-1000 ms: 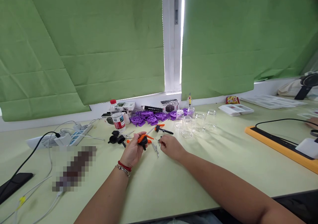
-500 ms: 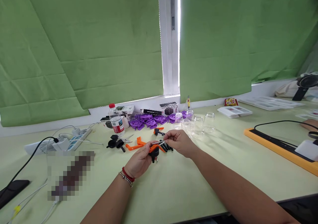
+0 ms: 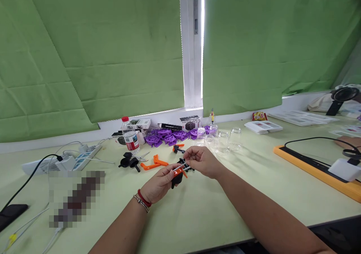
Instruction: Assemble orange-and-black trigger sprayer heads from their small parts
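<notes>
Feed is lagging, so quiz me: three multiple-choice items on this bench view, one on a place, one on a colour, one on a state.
1. Where is the water bottle?
A. beside the power strip's far end, near the window sill
B. on the orange mat
C. in the right hand

2. What colour are the parts piled by the sill?
A. yellow
B. purple
C. white

3. How is the left hand?
A. flat on the table
B. open, holding nothing
C. closed on the black and orange part

Answers: 1 A, it stands at the back left; 2 B, the purple parts show it; 3 C, fingers wrap it.
</notes>
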`<act>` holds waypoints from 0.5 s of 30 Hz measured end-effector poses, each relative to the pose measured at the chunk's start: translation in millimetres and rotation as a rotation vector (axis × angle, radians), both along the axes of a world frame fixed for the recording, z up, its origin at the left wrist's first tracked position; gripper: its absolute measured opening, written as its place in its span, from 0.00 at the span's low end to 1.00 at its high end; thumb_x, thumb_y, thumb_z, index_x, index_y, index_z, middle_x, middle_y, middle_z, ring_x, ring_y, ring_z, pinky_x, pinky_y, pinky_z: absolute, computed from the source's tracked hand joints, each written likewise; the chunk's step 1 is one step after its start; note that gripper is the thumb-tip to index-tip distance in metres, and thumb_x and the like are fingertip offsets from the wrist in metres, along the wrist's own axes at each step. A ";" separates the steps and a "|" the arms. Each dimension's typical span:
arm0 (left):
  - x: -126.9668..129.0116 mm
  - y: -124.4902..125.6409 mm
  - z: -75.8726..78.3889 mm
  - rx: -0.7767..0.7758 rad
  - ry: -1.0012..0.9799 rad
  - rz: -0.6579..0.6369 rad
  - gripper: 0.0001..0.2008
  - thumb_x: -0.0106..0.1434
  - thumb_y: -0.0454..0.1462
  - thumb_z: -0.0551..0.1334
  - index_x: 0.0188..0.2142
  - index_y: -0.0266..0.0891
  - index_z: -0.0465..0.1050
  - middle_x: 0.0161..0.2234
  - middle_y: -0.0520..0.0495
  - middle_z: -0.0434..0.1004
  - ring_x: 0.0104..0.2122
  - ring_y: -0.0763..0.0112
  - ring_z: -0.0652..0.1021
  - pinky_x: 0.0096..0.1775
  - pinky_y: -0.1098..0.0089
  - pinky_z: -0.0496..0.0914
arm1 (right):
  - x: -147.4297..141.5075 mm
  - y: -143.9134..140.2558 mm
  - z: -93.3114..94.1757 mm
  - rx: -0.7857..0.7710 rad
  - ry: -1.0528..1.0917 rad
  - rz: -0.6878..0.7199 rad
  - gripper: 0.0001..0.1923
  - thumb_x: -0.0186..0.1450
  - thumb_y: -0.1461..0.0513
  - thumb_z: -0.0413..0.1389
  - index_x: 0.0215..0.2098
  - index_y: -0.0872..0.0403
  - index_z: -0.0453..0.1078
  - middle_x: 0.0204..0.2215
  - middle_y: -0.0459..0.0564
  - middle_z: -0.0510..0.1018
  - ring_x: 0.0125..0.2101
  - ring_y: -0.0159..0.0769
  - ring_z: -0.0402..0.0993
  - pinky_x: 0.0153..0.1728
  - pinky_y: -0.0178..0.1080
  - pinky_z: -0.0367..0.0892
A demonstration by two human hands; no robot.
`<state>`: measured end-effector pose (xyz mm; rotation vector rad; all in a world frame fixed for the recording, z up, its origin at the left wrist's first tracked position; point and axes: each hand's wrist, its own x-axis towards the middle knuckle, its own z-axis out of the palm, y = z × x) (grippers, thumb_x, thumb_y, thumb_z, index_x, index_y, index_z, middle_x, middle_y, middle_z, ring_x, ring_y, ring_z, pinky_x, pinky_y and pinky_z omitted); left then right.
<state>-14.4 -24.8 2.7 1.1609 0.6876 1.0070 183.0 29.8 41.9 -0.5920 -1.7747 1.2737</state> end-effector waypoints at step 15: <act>-0.8 0.8 -4.6 -0.012 0.003 -0.147 0.19 0.57 0.44 0.64 0.45 0.38 0.72 0.32 0.47 0.67 0.30 0.73 0.68 0.31 0.70 0.62 | -14.8 -18.7 -9.7 0.074 -0.070 -0.001 0.05 0.55 0.66 0.56 0.32 0.55 0.68 0.19 0.40 0.65 0.19 0.25 0.61 0.21 0.30 0.59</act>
